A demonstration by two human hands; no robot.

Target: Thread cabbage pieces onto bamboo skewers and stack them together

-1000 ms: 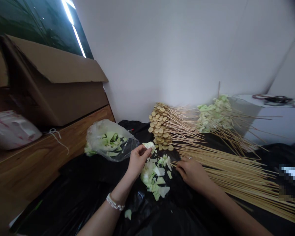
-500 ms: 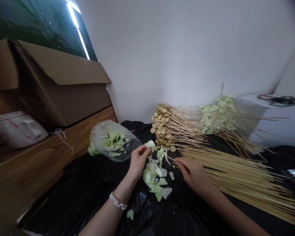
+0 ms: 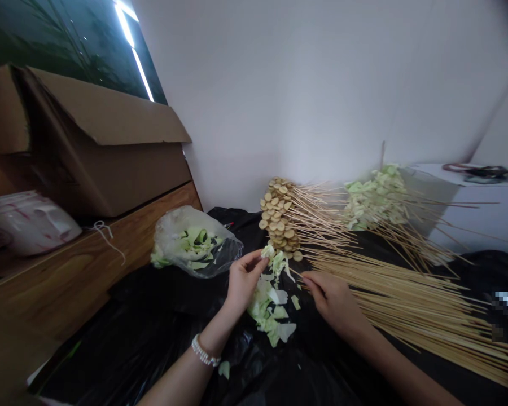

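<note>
My left hand (image 3: 243,279) pinches a pale green cabbage piece (image 3: 268,250) between thumb and fingertips, just above a loose heap of cut cabbage (image 3: 269,307) on black plastic sheeting (image 3: 161,332). A bead bracelet sits on that wrist. My right hand (image 3: 331,296) is closed on the end of a thin bamboo skewer (image 3: 297,277), whose tip points left at the held cabbage piece. Right of this hand lies a broad pile of bare bamboo skewers (image 3: 415,307).
A clear bag of cabbage (image 3: 192,242) lies left of my hands. Behind stand skewers loaded with tan round slices (image 3: 279,220) and skewers loaded with cabbage (image 3: 375,197). A wooden ledge (image 3: 68,270) carries an open cardboard box (image 3: 97,141) and a white bag (image 3: 25,223).
My left hand has shifted right with the cabbage piece, closer to the skewer tip. My right hand has edged up and left, lifting the skewer end toward it.
</note>
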